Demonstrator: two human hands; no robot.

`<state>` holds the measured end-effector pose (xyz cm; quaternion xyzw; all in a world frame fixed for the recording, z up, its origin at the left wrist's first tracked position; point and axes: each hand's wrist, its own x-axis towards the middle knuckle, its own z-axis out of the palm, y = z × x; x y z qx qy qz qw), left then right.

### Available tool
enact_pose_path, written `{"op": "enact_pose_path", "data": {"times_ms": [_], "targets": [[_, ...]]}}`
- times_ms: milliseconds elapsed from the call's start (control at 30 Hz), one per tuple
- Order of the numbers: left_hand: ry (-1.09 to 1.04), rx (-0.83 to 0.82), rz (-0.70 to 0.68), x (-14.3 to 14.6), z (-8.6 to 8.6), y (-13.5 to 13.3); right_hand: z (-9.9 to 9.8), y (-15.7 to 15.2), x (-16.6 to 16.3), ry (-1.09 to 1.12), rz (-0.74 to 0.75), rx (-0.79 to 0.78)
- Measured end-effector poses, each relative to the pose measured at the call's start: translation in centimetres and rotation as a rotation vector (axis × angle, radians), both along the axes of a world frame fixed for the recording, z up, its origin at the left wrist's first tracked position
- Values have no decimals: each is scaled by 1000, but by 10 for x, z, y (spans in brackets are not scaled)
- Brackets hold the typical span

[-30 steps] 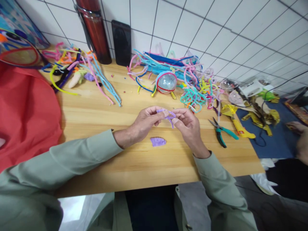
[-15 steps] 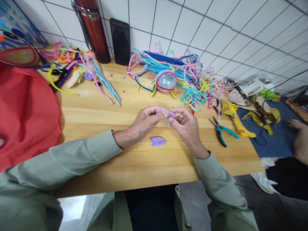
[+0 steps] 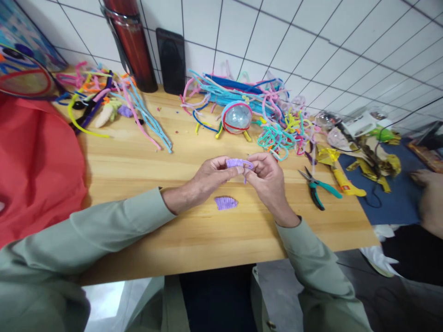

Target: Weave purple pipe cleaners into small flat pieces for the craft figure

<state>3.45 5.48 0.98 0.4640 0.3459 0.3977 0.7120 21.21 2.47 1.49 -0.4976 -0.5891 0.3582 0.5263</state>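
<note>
A purple pipe cleaner, wound into tight coils at its left with a loop at its right, is held up between both hands over the table. My left hand pinches the coiled part between thumb and fingers. At the looped end, my right hand grips the pipe cleaner, and a short tail hangs below its fingertips. A flat purple piece of wound pipe cleaner lies on the wooden table just below the hands, touched by neither.
Pliers and a yellow glue gun lie at the right. Behind the hands are a clear ball and heaped pipe cleaners. A red flask, a phone and red cloth are leftward. Another person's arm shows at far right.
My left thumb has shifted lower, so more of the coiled purple pipe cleaner shows. My right hand stays at the looped end. The flat purple piece still lies on the table.
</note>
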Motion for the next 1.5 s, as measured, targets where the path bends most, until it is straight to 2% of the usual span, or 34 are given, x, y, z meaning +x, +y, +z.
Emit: {"op": "enact_pose_path", "data": {"times_ms": [200,400,567,867,1500], "targets": [[-72,-11,1,0,1,4,-2,-3,4,-81,29,53],[-191,-146,-10,0,2,7,-2,-1,12,-553,-70,494],[-240,-227,-42,0,5,7,0,1,12,-694,-57,652],[-301,-266,-113,0,7,7,2,-1,15,-790,-65,696],[-196,-139,18,1,-3,4,0,-1,10,-914,-109,830]]}}
